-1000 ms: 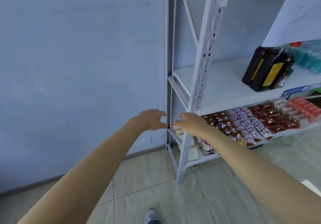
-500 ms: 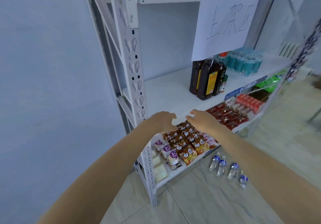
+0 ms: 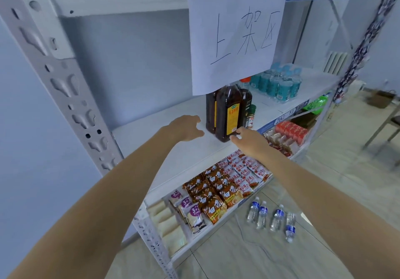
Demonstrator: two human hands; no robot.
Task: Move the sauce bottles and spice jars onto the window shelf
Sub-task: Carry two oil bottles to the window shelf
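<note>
Three dark sauce bottles stand close together on the white middle shelf [image 3: 151,133]; the front bottle [image 3: 228,114] has a yellow label. A small spice jar [image 3: 251,116] with a red label stands just right of them. My left hand [image 3: 186,128] hovers over the shelf left of the bottles, fingers loosely spread and holding nothing. My right hand [image 3: 249,138] is at the base of the front bottle, fingertips at or very near it, not gripping.
A paper sign [image 3: 236,34] hangs in front of the bottle tops. Teal water bottles [image 3: 279,83] stand further right on the same shelf. Snack packets [image 3: 218,190] fill the shelf below. Several small water bottles [image 3: 270,216] stand on the floor. A steel upright [image 3: 65,83] rises at left.
The view has swung right and up onto the shelf. Both hands have risen from the lower shelf edge and reached forward to the dark bottles.
</note>
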